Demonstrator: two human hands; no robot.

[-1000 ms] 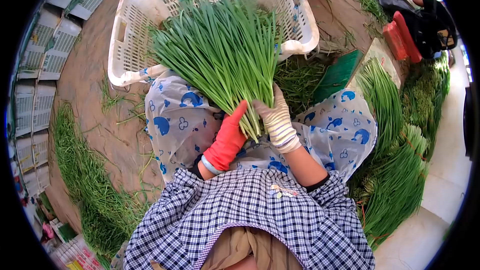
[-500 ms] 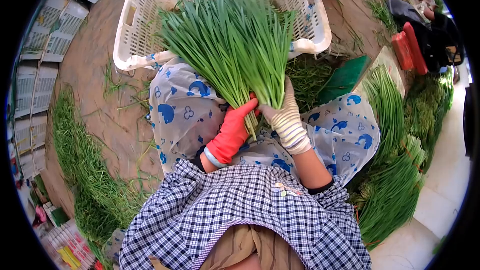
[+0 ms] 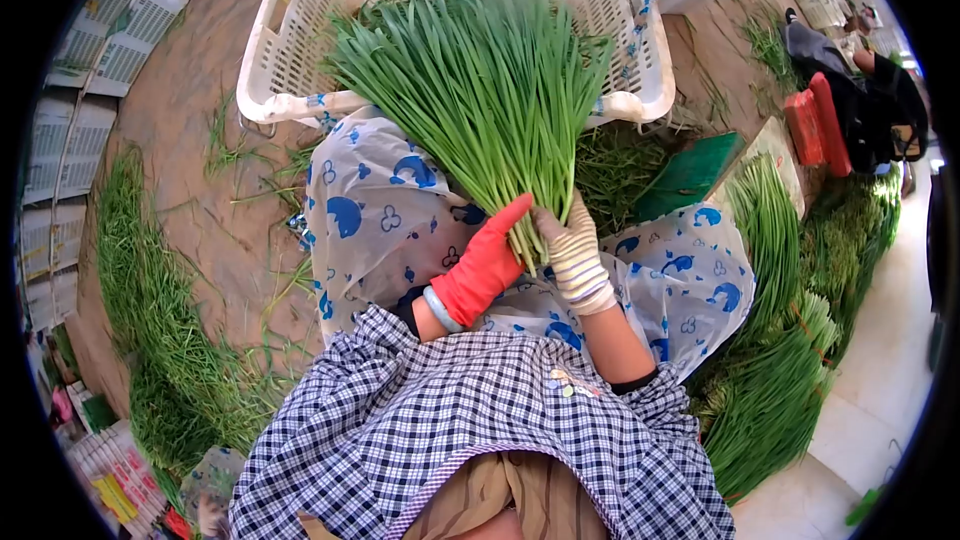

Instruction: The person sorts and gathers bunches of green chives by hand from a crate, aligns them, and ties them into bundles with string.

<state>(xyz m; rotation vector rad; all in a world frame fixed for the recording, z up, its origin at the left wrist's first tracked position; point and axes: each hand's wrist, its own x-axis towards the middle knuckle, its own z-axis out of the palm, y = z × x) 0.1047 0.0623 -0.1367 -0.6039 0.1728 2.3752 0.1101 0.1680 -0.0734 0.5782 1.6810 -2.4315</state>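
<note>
A thick bunch of garlic chives (image 3: 500,90) fans out away from me, its leaf tips over the white crate and its pale stem ends toward my body. My left hand (image 3: 480,270), in a red rubber glove, is closed around the stems from the left. From the right, my right hand (image 3: 578,258), in a striped knit glove, grips the same stems. Both hands meet near the stem ends, above my lap. Under them, a clear plastic cover with blue prints (image 3: 375,205) lies over my legs. Some fingers are hidden behind the stems.
Before me stands the white crate (image 3: 262,90), with greens inside. Tied chive bundles (image 3: 770,420) lie at my right, near a green board (image 3: 690,175) and a red stool (image 3: 818,125). Loose trimmings (image 3: 170,340) cover the floor at left. Another person (image 3: 870,70) sits far right.
Two portions of chives, one in each hand, have come together into a single bunch. My left hand has moved slightly right, toward my right hand. The view has shifted a little.
</note>
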